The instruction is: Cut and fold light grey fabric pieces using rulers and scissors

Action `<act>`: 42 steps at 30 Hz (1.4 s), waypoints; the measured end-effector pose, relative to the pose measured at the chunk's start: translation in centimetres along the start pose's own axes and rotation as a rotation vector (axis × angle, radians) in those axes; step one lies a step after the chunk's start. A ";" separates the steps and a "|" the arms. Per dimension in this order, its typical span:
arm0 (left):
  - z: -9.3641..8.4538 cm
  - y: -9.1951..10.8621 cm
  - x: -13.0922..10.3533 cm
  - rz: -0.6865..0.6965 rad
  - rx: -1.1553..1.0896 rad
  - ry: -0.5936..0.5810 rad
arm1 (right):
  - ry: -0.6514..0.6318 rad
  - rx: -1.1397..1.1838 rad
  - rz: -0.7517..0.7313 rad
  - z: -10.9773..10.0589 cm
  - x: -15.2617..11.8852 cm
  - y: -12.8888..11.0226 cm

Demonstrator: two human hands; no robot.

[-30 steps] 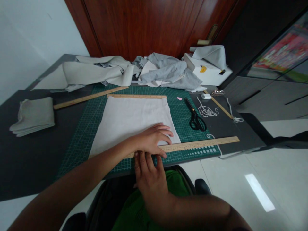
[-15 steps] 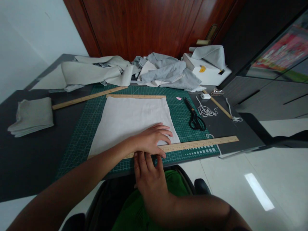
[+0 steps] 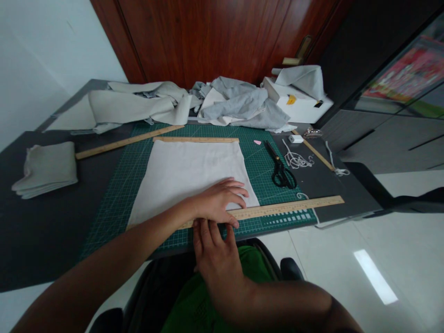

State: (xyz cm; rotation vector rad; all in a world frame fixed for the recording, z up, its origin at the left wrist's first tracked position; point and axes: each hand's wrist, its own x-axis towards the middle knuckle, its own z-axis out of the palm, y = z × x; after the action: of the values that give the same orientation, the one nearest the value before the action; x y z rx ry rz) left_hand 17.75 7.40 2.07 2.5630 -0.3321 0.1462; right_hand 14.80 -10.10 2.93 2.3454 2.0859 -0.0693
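Several fingers (image 3: pixel 207 235) at ruler (image 3: pixel 287 206) along white cloth (image 3: pixel 194 169).

Seeing bare tabletop (image 3: pixel 45 236) for passing at near-left corner. Running into folded cloth (image 3: pixel 51 169) by left edge, heaped fabric (image 3: pixel 239 105) and white box (image 3: pixel 301 105) along far edge. Meeting left hand (image 3: pixel 218 202) and right hand (image 3: pixel 219 252) at mid near edge. Finding room toward right edge between white cord (image 3: pixel 297 160) and long ruler (image 3: pixel 291 207), skirting scissors (image 3: pixel 283 173).
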 end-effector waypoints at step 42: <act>-0.3 0.6 0.0 -0.036 -0.031 -0.029 | 0.136 -0.090 -0.104 1.9 0.6 0.2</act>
State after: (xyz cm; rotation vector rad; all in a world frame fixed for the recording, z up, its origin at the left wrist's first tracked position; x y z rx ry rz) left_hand 17.54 7.09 2.65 2.5408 -0.2963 0.0893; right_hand 15.02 -9.56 0.96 2.2497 2.2190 0.1854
